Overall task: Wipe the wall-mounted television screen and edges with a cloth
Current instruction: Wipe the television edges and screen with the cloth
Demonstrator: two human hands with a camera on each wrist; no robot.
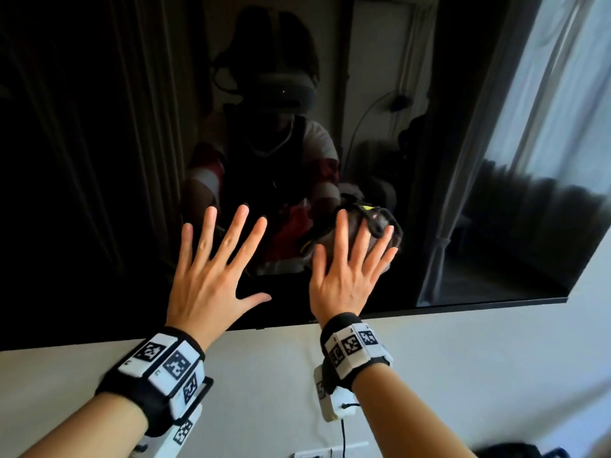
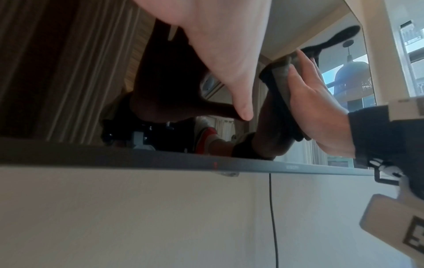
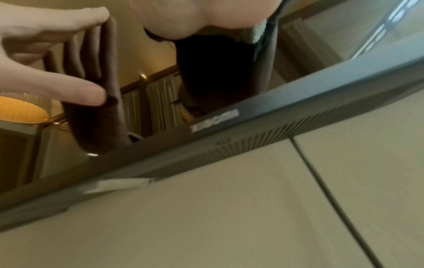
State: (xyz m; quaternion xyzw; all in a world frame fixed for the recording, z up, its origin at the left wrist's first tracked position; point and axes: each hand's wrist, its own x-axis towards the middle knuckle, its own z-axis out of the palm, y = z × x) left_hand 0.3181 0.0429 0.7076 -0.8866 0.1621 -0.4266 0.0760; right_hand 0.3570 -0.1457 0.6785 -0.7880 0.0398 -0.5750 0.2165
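The television (image 1: 99,160) hangs on the wall (image 1: 463,375), and the wall shows below it and to its right. Both hands are up against the lower part of the screen, side by side but apart. The left hand (image 1: 211,279) is flat with its fingertips touching the screen. The right hand (image 1: 347,276) is to its right, and the cloth (image 1: 380,223) sits between that hand and the screen. A cord (image 2: 273,217) hangs down the wall below the television.

Television (image 1: 99,127): black glossy screen, wall-mounted, thin dark bottom edge (image 2: 160,161). Cloth (image 1: 370,239): grey, dark-trimmed, flat against screen, lower right of centre.
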